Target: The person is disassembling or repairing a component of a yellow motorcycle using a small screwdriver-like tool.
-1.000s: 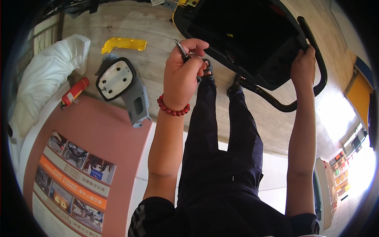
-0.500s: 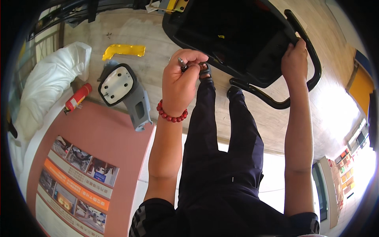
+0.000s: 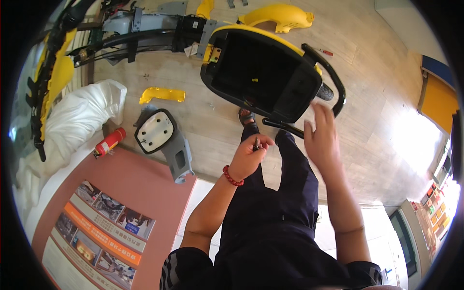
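My left hand (image 3: 247, 159), with a red bead bracelet (image 3: 233, 176) at its wrist, is closed around a small dark metal piece (image 3: 256, 144). Only its tip shows between thumb and fingers, so its kind cannot be made out. My right hand (image 3: 323, 142) holds nothing; its fingers are stretched apart and slightly blurred. It is close to the black tubular rail (image 3: 336, 72) that loops around the rear of a scooter. In front of me lies that scooter's deep black storage tub (image 3: 261, 63), with a small yellow bit (image 3: 254, 80) inside.
The scooter's exposed frame (image 3: 145, 41) runs off to the left. A yellow fender-like panel (image 3: 280, 17) lies beyond the tub. On the left are a yellow strip (image 3: 163, 94), a grey plastic part (image 3: 178, 154), a fire extinguisher (image 3: 110, 142) and a white wrapped bundle (image 3: 87, 111). A red-handled tool (image 3: 326, 51) lies far right.
My right hand has let go of the rail's inner side and drawn back toward me. My left hand has come down and nearer, keeping the metal piece. The view has tilted up, showing more scooter.
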`<state>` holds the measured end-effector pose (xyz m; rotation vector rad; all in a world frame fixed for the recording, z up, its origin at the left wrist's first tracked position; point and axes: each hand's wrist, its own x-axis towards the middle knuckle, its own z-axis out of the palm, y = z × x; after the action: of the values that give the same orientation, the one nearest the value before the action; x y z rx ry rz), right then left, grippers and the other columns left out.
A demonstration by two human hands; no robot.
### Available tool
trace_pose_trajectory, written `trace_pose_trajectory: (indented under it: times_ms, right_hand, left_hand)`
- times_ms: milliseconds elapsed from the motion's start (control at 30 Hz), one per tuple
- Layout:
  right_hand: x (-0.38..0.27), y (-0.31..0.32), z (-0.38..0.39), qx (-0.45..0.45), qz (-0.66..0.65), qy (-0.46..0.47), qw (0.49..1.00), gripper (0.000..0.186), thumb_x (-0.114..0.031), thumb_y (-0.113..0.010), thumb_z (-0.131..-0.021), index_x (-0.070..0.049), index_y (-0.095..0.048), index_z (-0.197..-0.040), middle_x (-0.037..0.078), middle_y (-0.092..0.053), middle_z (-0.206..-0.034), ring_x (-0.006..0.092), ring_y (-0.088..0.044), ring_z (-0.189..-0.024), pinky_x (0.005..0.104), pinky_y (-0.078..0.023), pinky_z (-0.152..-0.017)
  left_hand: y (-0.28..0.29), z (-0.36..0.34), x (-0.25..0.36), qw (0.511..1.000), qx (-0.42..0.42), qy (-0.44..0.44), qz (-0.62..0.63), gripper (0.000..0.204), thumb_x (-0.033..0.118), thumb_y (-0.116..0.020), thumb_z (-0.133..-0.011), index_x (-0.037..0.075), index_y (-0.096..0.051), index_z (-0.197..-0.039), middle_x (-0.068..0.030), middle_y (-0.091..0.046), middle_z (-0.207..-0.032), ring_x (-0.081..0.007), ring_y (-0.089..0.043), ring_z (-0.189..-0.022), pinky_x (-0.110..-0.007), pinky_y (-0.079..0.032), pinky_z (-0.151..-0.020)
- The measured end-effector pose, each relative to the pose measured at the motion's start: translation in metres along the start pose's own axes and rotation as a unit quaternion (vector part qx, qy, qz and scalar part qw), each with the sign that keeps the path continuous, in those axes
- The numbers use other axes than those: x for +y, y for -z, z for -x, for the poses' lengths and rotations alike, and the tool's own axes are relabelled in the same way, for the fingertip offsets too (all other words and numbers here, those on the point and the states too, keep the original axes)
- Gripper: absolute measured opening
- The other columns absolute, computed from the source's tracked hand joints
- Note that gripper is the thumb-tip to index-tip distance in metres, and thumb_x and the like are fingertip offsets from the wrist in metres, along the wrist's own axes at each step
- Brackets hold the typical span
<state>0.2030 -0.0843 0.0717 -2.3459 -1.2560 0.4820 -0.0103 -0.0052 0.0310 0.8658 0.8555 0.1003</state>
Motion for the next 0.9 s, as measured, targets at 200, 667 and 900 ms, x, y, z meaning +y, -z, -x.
trace_pose_trajectory:
  times_ms: [200,667,900]
  right_hand:
    - [0.026,0.018,0.08,-0.16,-0.157,-0.132,0.966,0.027,-0.007,-0.058,-0.089,0.003,-0.06,-0.114,0.022,-0.061,-0.107,0.0403,-0.061,-0.098,0.0438,-0.05,-0.085]
    - [0.308,0.189,0.16,-0.243,-0.054,-0.163,0.955,0.036,-0.019,-0.059,-0.092,-0.003,-0.058,-0.125,0.022,-0.061,-0.121,0.0394,-0.058,-0.112,0.046,-0.047,-0.096]
    - [0.464,0.324,0.194,-0.171,0.058,-0.267,0.947,0.038,-0.02,-0.06,-0.092,-0.002,-0.059,-0.126,0.024,-0.063,-0.117,0.0379,-0.061,-0.11,0.0462,-0.049,-0.094]
  left_hand:
    - [-0.046,0.002,0.017,0.997,-0.079,0.018,-0.019,0.024,-0.002,-0.049,-0.089,0.004,-0.065,-0.107,0.001,-0.055,-0.083,-0.0044,-0.05,-0.065,-0.019,-0.043,-0.06]
    - [-0.289,-0.029,0.016,0.986,-0.011,0.018,0.165,0.038,-0.006,-0.044,-0.074,0.004,-0.056,-0.109,-0.0012,-0.053,-0.088,-0.0116,-0.048,-0.065,-0.033,-0.046,-0.072]
    - [-0.441,-0.084,0.014,0.973,-0.078,0.06,0.208,0.03,-0.004,-0.05,-0.083,0.004,-0.049,-0.112,-0.0073,-0.054,-0.092,-0.0154,-0.057,-0.066,-0.044,-0.057,-0.076]
